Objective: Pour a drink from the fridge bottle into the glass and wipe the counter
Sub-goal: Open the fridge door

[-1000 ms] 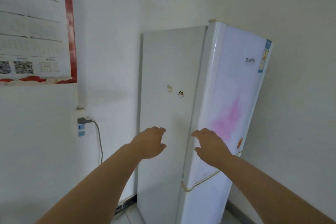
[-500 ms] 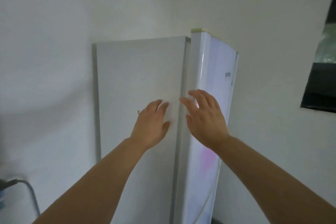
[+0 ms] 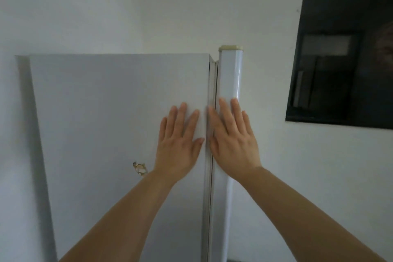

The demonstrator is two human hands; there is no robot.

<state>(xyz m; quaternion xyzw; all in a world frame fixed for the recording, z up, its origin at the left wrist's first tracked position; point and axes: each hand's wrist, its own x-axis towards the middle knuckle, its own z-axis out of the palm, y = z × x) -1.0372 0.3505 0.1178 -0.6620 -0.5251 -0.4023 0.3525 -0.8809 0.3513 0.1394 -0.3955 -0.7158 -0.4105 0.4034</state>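
Hands flat, gripping nothing: left hand on fridge; right hand on door.

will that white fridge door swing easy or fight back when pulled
The tall white fridge door probably resists first: a seal strip lines its seam. Its glossy edge looks slippery under the flat right hand. It should swing stiffly, not flex.

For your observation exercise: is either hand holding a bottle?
No. The left hand and right hand lie flat and empty against the fridge.
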